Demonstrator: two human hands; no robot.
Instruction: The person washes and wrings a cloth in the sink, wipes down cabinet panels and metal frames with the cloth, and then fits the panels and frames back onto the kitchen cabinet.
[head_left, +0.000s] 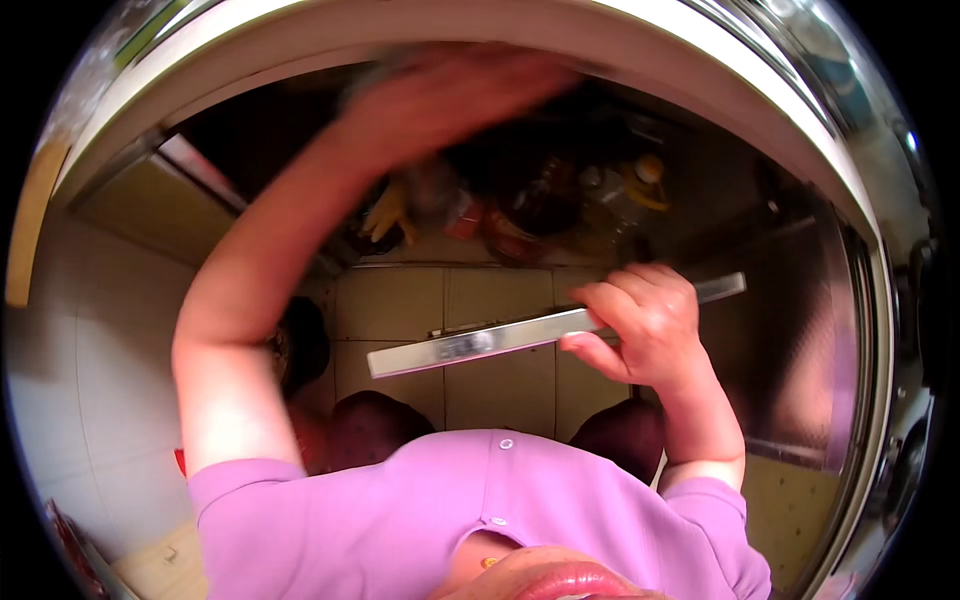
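Observation:
My right hand (645,320) grips a long, narrow silver strip (470,345) near its right end, with the thumb on the near side and the fingers over the far side. The strip lies slantwise above the tiled floor, its right end higher in view; a blurred marking shows on its left part, and its exact kind is unclear. My left hand (470,90) reaches forward under the pale counter edge (420,28). Motion smears its fingers, so what it touches, if anything, cannot be made out.
Below the counter is a dark cabinet space with a yellow glove (388,212), a clear plastic bottle (622,195) and a dark round container (540,205). A shiny panel (800,350) stands at right. Beige floor tiles (500,390) lie between my knees and the cabinet.

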